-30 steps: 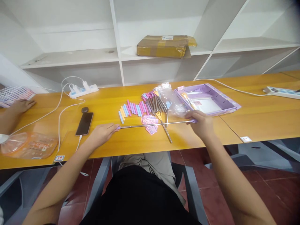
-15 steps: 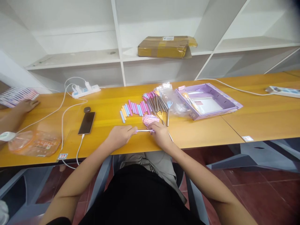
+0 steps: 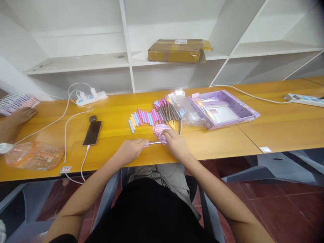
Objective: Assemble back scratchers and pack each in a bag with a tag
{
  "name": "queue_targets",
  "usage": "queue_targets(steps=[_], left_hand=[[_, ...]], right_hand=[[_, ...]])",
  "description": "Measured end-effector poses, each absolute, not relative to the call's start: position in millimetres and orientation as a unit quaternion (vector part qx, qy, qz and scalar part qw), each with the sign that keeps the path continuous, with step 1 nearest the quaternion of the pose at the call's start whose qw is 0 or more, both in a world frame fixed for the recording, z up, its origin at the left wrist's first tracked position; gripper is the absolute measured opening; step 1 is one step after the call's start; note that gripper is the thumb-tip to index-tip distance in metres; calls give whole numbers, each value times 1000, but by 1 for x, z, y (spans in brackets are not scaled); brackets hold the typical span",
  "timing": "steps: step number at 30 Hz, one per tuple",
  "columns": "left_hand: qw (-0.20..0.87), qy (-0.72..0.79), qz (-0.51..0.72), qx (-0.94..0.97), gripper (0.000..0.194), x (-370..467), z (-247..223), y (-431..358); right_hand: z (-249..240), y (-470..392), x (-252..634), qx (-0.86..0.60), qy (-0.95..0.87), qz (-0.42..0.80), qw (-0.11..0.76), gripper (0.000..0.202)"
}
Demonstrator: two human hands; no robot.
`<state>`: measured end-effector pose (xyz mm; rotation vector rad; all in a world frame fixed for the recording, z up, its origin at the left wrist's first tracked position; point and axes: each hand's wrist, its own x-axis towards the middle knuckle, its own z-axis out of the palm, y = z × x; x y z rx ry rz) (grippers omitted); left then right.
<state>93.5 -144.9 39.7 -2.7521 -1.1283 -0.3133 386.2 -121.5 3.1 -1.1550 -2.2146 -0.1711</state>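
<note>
My left hand [image 3: 133, 150] is closed around the purple handle end of a back scratcher. Its thin metal rod [image 3: 156, 142] lies almost level between my hands. At the other end, my right hand [image 3: 176, 143] has its fingers bent by the small purple head, partly hiding it. Those fingertips also overlap a pile of pink printed cards [image 3: 159, 128]. Just beyond are more back scratchers [image 3: 169, 111] with metal rods and coloured hand-shaped heads, a blue-headed one [image 3: 181, 116] and a yellow head [image 3: 172, 124]. Left of them runs a row of pastel handle tubes [image 3: 144, 116].
A purple box tray [image 3: 233, 119] and clear plastic bags [image 3: 191, 113] stand at the right. To the left lie a phone [image 3: 92, 133], a power strip [image 3: 91, 98], cables and an orange plastic bag [image 3: 37, 155]. Another person's hand [image 3: 24, 115] rests at far left. A carton [image 3: 177, 51] sits on the shelf.
The left handle end has dipped slightly, so the rod tilts a little. My right fingers have shifted up onto the pink cards. The view has moved slightly.
</note>
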Motion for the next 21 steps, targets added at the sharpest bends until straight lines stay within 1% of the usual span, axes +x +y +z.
queue_targets(steps=[3, 7, 11, 13, 16, 19, 21], left_hand=[[73, -377, -110, -917, 41, 92, 40, -149], [78, -400, -122, -905, 38, 95, 47, -156], [103, -418, -130, -893, 36, 98, 50, -157], [113, -417, -135, -892, 32, 90, 52, -151], [131, -423, -131, -887, 29, 52, 60, -138], [163, -445, -115, -873, 34, -13, 75, -127], [162, -461, -116, -865, 36, -55, 85, -125]], right_hand=[[5, -120, 383, -403, -851, -103, 321, 21], [10, -118, 378, -370, -866, -137, 307, 19], [17, -117, 377, -354, -883, -125, 282, 16], [20, -113, 388, -355, -887, -117, 272, 19], [27, -101, 433, -384, -872, -126, 275, 28], [35, -90, 513, -439, -839, -159, 280, 30], [39, -89, 570, -487, -818, -164, 258, 30]])
